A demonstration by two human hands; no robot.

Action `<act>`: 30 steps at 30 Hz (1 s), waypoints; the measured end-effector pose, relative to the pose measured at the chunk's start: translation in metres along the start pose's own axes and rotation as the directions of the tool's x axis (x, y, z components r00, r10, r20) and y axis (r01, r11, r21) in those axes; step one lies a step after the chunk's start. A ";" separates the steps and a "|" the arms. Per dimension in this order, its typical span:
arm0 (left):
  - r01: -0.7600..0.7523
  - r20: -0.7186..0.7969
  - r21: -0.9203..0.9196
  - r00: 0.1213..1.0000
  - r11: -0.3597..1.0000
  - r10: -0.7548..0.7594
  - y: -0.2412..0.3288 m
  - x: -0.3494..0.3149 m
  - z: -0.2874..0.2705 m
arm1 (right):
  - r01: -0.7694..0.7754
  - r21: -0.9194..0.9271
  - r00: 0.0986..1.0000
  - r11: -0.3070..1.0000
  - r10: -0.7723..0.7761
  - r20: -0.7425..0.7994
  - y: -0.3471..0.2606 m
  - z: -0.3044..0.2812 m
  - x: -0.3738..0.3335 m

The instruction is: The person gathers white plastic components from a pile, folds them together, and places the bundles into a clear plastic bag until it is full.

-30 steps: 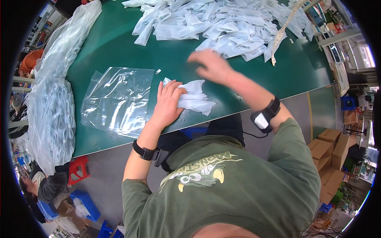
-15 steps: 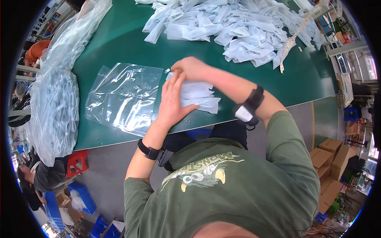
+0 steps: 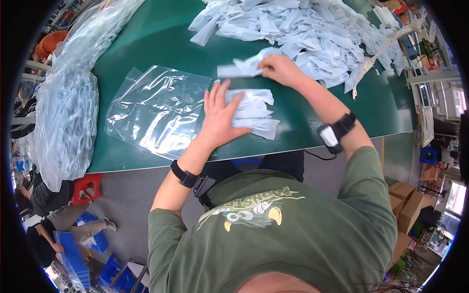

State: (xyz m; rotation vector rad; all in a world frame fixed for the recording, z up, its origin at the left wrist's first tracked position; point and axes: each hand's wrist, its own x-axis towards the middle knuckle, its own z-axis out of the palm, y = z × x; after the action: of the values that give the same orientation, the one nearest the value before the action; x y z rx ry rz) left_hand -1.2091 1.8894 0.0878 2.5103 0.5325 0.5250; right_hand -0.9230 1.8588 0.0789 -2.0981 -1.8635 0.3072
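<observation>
My left hand (image 3: 220,117) lies with fingers spread on a short row of flat white plastic pouches (image 3: 255,113), at the near edge of the table. Farther out, my right hand (image 3: 282,69) is closed on one end of another pale white plastic pouch (image 3: 244,67), slightly blurred and stretching out to the left. A clear plastic bag (image 3: 159,113) lies flat just left of my left hand. The big loose heap of similar pouches (image 3: 293,24) spreads beyond my right hand.
A large clear sack of bundled plastic (image 3: 68,122) stands along the left side of the green table (image 3: 171,51). A twisted, string-like strip (image 3: 376,57) runs at the right. Below left are a red stool (image 3: 88,188), blue bins (image 3: 93,234) and another person; cardboard boxes (image 3: 408,205) stand right.
My right hand has moved from beside my left fingertips out to the right and now holds a pouch. My left hand's fingers have spread over the row.
</observation>
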 end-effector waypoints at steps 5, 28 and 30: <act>-0.050 0.028 0.018 0.998 0.999 0.049 -0.012 0.005 0.000 | 0.070 0.431 0.973 0.900 -0.157 0.170 -0.020 0.000 -0.040; -0.077 0.037 0.077 0.997 0.994 0.074 -0.006 0.009 -0.005 | 0.271 0.020 0.946 0.962 -0.270 0.182 -0.077 0.005 -0.072; -0.021 0.069 -0.001 0.997 1.000 0.021 -0.014 0.005 0.005 | 0.311 -0.035 0.949 0.950 -0.312 -0.045 -0.080 -0.002 -0.082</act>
State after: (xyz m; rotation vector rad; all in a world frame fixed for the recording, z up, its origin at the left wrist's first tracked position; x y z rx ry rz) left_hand -1.2060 1.9011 0.0776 2.5263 0.4806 0.4443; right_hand -1.0066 1.7857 0.1064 -1.7701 -2.1383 0.1509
